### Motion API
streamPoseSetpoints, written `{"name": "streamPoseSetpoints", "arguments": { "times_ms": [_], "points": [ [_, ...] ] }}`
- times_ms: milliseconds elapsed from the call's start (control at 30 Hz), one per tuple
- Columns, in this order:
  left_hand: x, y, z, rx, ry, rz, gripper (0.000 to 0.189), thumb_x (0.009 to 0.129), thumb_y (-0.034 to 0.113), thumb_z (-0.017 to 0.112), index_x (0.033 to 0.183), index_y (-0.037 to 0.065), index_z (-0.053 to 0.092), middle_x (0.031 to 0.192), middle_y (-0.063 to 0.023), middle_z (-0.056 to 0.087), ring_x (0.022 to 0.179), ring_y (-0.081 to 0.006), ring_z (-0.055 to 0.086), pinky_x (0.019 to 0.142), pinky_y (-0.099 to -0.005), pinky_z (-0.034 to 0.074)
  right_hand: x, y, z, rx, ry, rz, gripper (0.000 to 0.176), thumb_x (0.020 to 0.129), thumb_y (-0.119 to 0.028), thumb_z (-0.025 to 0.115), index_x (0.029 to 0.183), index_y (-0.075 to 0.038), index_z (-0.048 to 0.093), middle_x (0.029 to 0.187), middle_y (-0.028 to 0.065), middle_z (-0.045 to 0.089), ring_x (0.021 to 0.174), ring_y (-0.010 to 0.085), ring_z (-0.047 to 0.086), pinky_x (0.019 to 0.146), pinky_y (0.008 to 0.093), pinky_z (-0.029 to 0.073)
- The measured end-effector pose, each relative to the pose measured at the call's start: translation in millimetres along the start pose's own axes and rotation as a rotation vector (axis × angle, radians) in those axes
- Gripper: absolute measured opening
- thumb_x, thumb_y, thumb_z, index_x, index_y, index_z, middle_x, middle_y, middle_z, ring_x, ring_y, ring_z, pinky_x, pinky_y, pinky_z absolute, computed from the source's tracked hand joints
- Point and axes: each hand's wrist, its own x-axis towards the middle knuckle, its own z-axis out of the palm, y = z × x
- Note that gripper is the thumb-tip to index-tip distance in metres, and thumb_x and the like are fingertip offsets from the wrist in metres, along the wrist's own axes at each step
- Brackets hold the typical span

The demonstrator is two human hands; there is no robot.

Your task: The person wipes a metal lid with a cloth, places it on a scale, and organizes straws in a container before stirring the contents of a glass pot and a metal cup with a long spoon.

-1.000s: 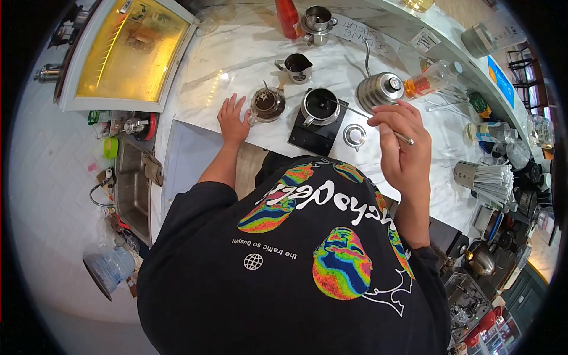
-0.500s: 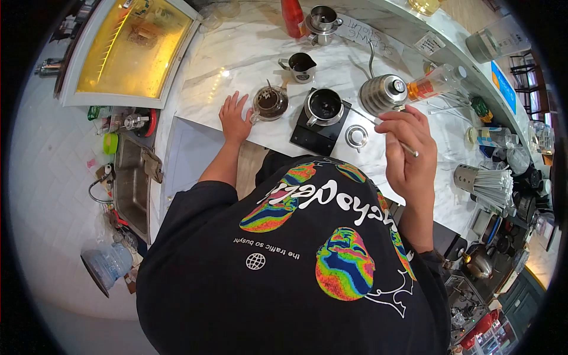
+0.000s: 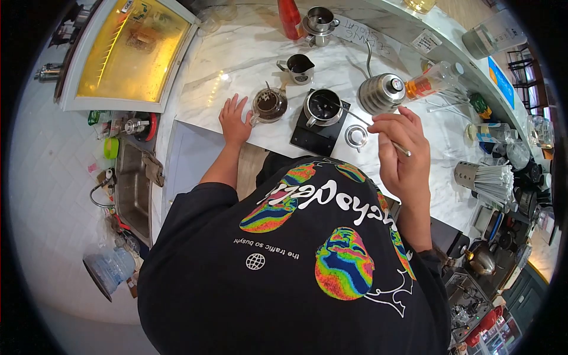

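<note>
My right hand (image 3: 401,145) pinches a thin metal spoon (image 3: 355,116), whose far end dips into dark contents in a metal cup (image 3: 323,107). That cup rests on a black scale (image 3: 316,137). A small round metal piece (image 3: 356,137) lies just right of the scale. With fingers spread, my left hand (image 3: 235,120) lies flat on the counter, holding nothing, beside a glass pot (image 3: 270,105) with dark contents and a thin stem sticking up. Behind them is a metal pitcher (image 3: 299,68), also dark inside.
A gooseneck kettle (image 3: 381,93) and a clear bottle (image 3: 435,80) stand to the right. Farther back are a red bottle (image 3: 290,19) and a metal dripper (image 3: 320,22). Straws fill a metal holder (image 3: 466,174) at right. The sink (image 3: 133,183) is at left.
My right hand has shifted slightly left and the spoon has moved with it, its end still in the cup. My left hand stays on the counter.
</note>
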Motion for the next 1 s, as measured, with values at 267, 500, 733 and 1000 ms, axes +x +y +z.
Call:
{"name": "streamPoseSetpoints", "arguments": {
  "times_ms": [267, 500, 733, 1000],
  "points": [
    [-0.1, 1.4, -1.2, 0.019, -0.002, -0.011, 0.051, 0.093, 0.027, 0.072, 0.143, 0.024, 0.061, 0.158, -0.0054, 0.049, 0.148, -0.032, 0.039, 0.121, -0.0519, 0.027, -0.6, 5.2, -5.9, -0.017, 0.039, -0.002, 0.008, 0.087, -0.001, 0.061, 0.091, -0.002, 0.067, 0.091, 0.0101, 0.071, 0.091, 0.0288, 0.069, 0.103, 0.0515, 0.045],
    [0.0, -0.1, 1.0, 0.011, 0.004, -0.005, 0.051, 0.093, 0.027, 0.072, 0.143, 0.024, 0.062, 0.158, -0.0052, 0.049, 0.148, -0.0315, 0.039, 0.121, -0.052, 0.027, -0.8, 5.7, 3.9, 0.023, 0.039, 0.017, 0.009, 0.086, 0.0, 0.06, 0.091, -0.003, 0.067, 0.091, 0.0106, 0.071, 0.091, 0.0296, 0.069, 0.104, 0.0522, 0.045],
    [0.2, 1.1, -0.2, -0.007, -0.001, 0.002, 0.051, 0.093, 0.026, 0.072, 0.143, 0.023, 0.062, 0.158, -0.0068, 0.048, 0.149, -0.0326, 0.039, 0.121, -0.0534, 0.027, -5.6, 4.1, -2.4, 0.023, 0.036, 0.004, 0.009, 0.087, -0.001, 0.06, 0.091, -0.003, 0.067, 0.09, 0.0098, 0.071, 0.09, 0.0292, 0.07, 0.103, 0.0519, 0.045],
    [-0.5, 1.5, -0.8, 0.004, -0.006, -0.004, 0.05, 0.093, 0.026, 0.071, 0.143, 0.023, 0.062, 0.159, -0.007, 0.048, 0.149, -0.0327, 0.039, 0.121, -0.0535, 0.027, -2.9, 11.0, -4.9, 0.012, 0.08, 0.008, 0.007, 0.088, -0.002, 0.06, 0.09, -0.003, 0.066, 0.087, 0.0095, 0.07, 0.087, 0.0297, 0.069, 0.101, 0.05, 0.046]
  ]
}}
